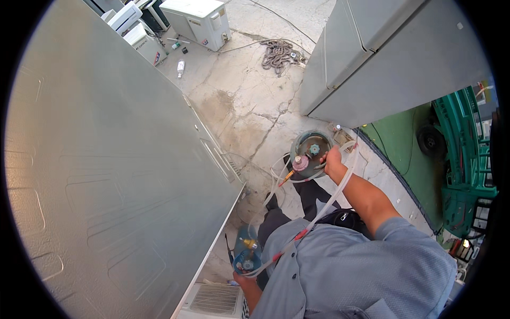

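My right hand (333,161) is closed around the collar of a grey-green gas cylinder (300,137) in front of me. On its top are a teal valve knob (314,149) and a pink regulator (300,162) with an orange-and-yellow fitting (287,177). At lower left my left hand (243,278) grips the collar of a smaller blue gas cylinder (246,234), which bears a brass regulator (248,243). Part of that hand is hidden under the collar. A pale hose (325,208) with red bands hangs over my right forearm and runs between the two cylinders.
A big grey metal panel (122,154) fills the left, and a tall grey cabinet (382,58) stands right. White air-conditioner units (202,24) and a coiled chain (279,55) lie ahead on cracked concrete. Another white unit (215,300) sits below my left hand. A green vehicle (467,159) is at far right.
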`<state>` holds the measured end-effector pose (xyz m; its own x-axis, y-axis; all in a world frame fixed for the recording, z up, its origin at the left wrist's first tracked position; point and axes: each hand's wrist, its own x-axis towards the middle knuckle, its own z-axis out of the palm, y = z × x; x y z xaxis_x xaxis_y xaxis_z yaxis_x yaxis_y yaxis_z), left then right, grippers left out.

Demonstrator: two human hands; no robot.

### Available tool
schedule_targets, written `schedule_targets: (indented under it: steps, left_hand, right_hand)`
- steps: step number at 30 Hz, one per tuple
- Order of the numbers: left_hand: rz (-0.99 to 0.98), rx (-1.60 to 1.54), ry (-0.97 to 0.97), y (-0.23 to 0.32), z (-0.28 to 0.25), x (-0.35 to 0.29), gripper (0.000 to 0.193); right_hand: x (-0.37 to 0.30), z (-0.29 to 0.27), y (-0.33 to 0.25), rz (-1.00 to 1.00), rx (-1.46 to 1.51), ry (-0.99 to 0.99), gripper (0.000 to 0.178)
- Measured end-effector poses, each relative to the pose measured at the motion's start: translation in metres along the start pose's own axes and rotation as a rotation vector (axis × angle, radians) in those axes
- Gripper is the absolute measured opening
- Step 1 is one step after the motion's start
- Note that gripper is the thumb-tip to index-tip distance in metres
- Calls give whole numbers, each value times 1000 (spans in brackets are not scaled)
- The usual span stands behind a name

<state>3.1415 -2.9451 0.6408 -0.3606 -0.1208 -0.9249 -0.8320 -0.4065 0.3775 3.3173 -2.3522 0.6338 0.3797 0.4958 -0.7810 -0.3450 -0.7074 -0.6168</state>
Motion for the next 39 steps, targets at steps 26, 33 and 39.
schedule_targets:
  steps: [26, 33, 39]
  left_hand:
    - [633, 1104, 233, -180, 386, -140, 21]
    - [591, 1067, 291, -177, 520, -142, 20]
    - [669, 1040, 304, -183, 624, -117, 20]
  right_hand:
    - [106, 493, -158, 21, -285, -156, 41]
    - [145, 627, -208, 38, -301, -133, 47]
    - [169, 739, -260, 55, -370, -147, 50]
